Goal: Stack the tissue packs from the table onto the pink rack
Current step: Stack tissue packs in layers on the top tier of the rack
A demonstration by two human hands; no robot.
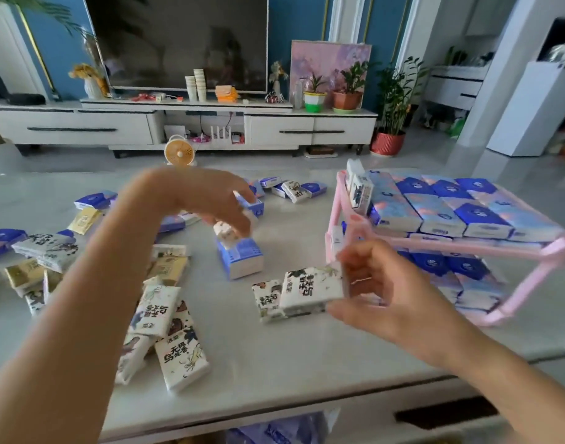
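Though our pink plastic rack (556, 246) looks nearly full, many scattered tissue packs (182, 360) litter the pale counter (274, 363); our right hand (380, 293) pinches a white ink-printed pack (310, 290), while the left hand (204, 200) is too blurred to read its fingers.

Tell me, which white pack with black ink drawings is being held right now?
The white pack near the front corner of the pink rack: the right hand pinches its end in its grip. The others lie loose on the table.
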